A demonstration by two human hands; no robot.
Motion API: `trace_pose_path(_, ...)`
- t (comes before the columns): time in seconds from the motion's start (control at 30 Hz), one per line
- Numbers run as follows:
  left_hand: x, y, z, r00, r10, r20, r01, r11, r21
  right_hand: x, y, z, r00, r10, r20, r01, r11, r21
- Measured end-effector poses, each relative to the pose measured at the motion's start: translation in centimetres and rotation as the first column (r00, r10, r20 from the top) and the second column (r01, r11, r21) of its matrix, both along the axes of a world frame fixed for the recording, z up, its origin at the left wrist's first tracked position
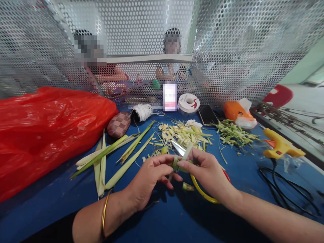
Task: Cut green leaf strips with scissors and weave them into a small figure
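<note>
Two bare hands work a folded green leaf [175, 163] above a blue table [192, 222], in the near middle of the scene. The left hand [152, 173], a gold bangle [104, 214] on its wrist, pinches the piece between thumb and fingers, its lower fingers spread loosely beneath. The right hand [210, 172] closes thumb and fingertips on a pale strip [187, 151] that stands up from the folded leaf. Scissors [204, 191] with yellow and red handles lie beneath the right hand, blades pointing far and left; whether any finger grips them cannot be told. A short cut stub [188, 186] sits just nearer.

Beyond the hands spreads a heap of pale trimmings [174, 133], with long leaves [128, 174] to the left and green clippings [234, 133] to the right. A red plastic bag [50, 131] fills the far left, beside a checked pouch [118, 124] and white string [143, 112]. Along the far edge stand a lit screen [170, 96], a ribbon spool [189, 103], a dark phone [208, 115] and an orange tissue pack [235, 113]. A yellow glue gun [280, 145] rests at right, its black cord [286, 189] looped nearby. Behind a perforated panel [134, 30], two people sit.
</note>
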State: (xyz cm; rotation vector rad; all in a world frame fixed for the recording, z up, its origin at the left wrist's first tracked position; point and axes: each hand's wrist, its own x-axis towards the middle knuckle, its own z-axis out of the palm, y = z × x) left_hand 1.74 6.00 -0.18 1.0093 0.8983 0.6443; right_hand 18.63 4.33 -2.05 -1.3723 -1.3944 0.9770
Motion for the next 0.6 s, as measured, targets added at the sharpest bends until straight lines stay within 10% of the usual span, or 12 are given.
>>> trace_pose_path(0.23,0.3,-0.2,-0.6,0.994,0.061,-0.092,-0.058,0.998,0.033,-0.1,-0.1,-0.1,0.995,0.081,-0.062,-0.084,0.994,-0.063)
trace_pose_path(0.6,-0.1,0.4,-0.3,0.977,0.214,-0.019,-0.214,0.976,-0.040,1.2,0.0,1.9,0.961,0.268,0.065,-0.276,0.934,0.229)
